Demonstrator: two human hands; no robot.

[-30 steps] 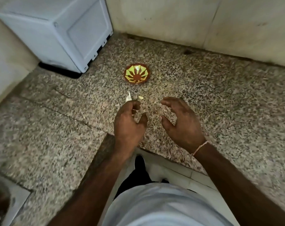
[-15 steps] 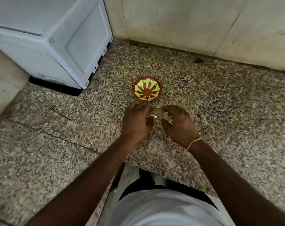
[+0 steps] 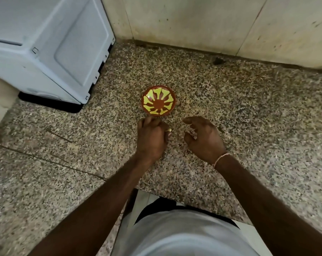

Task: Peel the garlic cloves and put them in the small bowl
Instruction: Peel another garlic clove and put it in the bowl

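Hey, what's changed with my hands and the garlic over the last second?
Both hands moved forward toward the small bowl. The left hand now sits just short of its rim, fingers curled round a small pale piece, probably garlic. The right hand followed, fingers loosely curled and holding nothing visible. The bowl has not shifted on the granite counter and holds no cloves.

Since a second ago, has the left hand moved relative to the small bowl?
Yes. The left hand has closed in on the small bowl; its fingertips now sit just short of the near rim.
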